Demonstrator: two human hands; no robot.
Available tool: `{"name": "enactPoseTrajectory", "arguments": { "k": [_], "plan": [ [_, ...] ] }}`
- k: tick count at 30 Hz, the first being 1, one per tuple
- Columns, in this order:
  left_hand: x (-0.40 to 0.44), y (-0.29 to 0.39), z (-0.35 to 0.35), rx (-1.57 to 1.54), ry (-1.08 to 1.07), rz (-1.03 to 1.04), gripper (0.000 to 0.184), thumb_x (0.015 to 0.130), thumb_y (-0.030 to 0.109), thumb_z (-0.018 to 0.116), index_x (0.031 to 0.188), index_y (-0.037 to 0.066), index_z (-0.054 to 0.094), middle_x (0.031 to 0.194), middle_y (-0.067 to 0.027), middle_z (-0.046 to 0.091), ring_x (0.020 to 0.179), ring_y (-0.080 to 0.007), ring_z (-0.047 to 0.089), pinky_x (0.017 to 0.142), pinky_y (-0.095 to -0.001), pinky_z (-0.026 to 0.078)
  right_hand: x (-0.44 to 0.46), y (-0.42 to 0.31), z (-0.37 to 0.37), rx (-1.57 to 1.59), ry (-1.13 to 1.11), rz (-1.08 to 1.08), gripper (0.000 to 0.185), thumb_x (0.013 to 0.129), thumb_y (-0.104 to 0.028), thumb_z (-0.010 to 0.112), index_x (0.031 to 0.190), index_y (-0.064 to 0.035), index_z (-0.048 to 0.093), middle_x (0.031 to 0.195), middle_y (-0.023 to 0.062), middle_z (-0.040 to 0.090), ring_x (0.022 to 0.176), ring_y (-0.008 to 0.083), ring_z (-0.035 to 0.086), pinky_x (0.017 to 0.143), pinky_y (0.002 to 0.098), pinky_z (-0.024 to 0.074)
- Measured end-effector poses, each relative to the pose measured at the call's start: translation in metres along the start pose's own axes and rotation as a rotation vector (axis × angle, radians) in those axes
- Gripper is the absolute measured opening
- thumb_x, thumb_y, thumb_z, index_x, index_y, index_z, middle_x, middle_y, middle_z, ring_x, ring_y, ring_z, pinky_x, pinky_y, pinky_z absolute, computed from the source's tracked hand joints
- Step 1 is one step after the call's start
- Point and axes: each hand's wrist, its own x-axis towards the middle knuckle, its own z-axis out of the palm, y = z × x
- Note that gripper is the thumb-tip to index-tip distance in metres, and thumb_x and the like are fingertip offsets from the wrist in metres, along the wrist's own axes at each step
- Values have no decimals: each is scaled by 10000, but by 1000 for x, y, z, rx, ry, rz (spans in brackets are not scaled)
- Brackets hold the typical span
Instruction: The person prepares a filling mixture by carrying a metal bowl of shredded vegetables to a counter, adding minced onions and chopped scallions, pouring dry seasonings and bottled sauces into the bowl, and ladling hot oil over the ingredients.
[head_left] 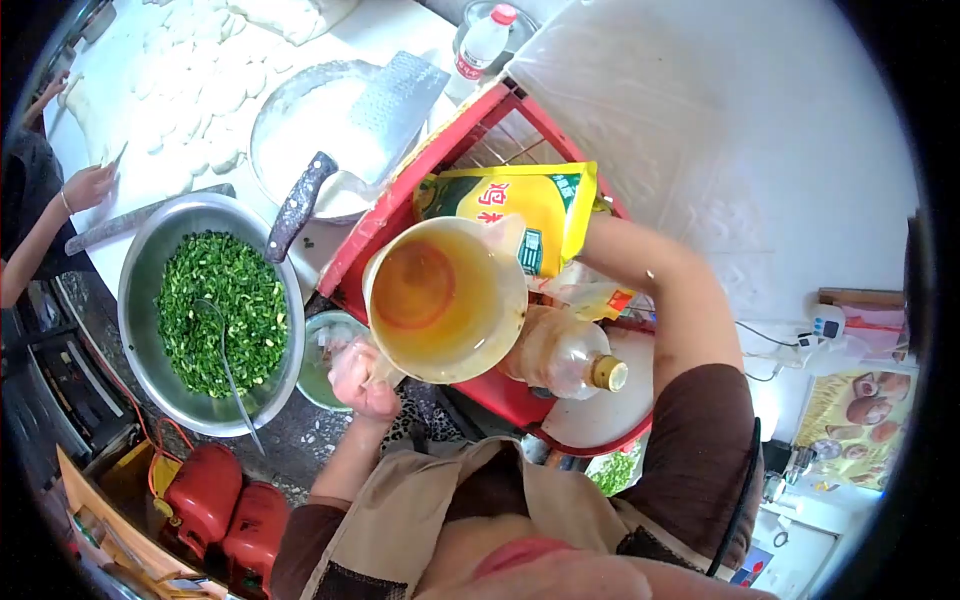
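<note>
My left hand (364, 380) is wrapped round the handle of a translucent plastic measuring jug (500, 330). Amber liquid lies in the jug, which hangs over the red rack's edge. My right forearm (640, 262) reaches behind a yellow seasoning bag (520, 205) with Chinese lettering; that hand is hidden, so its grip cannot be seen. Beside the jug lies a clear plastic bottle (560, 352) with a gold cap. To the left, a metal bowl (135, 300) holds chopped green onions (215, 320) and a metal spoon (228, 370).
A cleaver (400, 100) rests across a round pan (268, 115) of white powder. Dough pieces (200, 90) cover the white table. A co-worker's hand (88, 188) is at the far left. Red gas cylinders (205, 495) stand below. A red-capped bottle (484, 45) stands behind the red rack (365, 240).
</note>
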Motion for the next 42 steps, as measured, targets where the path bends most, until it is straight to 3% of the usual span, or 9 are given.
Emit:
{"name": "enactPoseTrajectory", "arguments": {
  "k": [9,17,22,23,28,30,36,38,42],
  "plan": [
    [-6,2,-3,29,-33,-69,435,794,333,392,627,-52,506,585,-131,513,504,-216,504,497,-280,376,-2,2,-2,369,64,206,155,816,-166,501,903,-76,593,855,89,613,655,178,568,573,273,481],
    [0,11,7,24,8,-23,432,785,334,404,593,-44,489,539,-97,460,477,-194,454,460,-297,344,-35,-22,-20,1563,250,454,154,839,-171,489,902,-72,588,843,83,608,605,154,560,516,247,488],
    [-12,15,7,147,4,-148,436,815,342,371,663,-46,496,544,-93,450,484,-178,454,445,-298,314,-94,-7,-27,2167,-203,-28,207,894,-220,445,935,-47,550,759,56,561,516,70,501,372,145,416],
    [-10,-1,-2,171,-47,-178,403,834,297,346,682,-44,498,576,-108,472,506,-213,465,470,-318,336,-100,-10,-29,2164,61,236,252,911,-272,427,924,-40,524,689,19,508,500,41,450,333,126,353],
    [-4,-49,-14,757,110,364,332,833,186,337,693,-34,543,625,-110,505,569,-249,485,537,-331,379,-202,-17,-14,2380,140,-237,229,901,-279,460,886,-54,500,718,13,487,493,28,387,330,128,304],
    [6,-24,-9,424,-2,-114,329,827,198,346,668,-14,540,602,-75,497,566,-209,479,528,-321,383,-263,-36,5,2393,283,-276,262,892,-303,475,828,-49,480,698,16,470,488,42,381,322,123,280],
    [21,-31,1,55,45,-229,359,790,277,348,586,16,488,565,-59,463,555,-171,450,533,-287,396,-438,-69,159,2389,712,-225,212,884,-248,502,879,-39,536,689,12,519,515,81,469,399,175,399],
    [7,-8,12,34,104,-211,343,774,304,375,551,46,411,545,-39,397,529,-170,392,514,-302,360,-493,-101,214,2087,1088,543,251,888,-298,485,843,-51,485,706,13,470,515,45,403,339,141,295],
    [10,-9,13,33,160,-223,347,786,316,379,560,53,394,557,-38,379,538,-177,378,511,-311,342,-522,-111,335,1750,1282,1068,334,870,-299,508,1059,-25,534,834,68,572,655,113,512,547,251,444]
  ]
}}
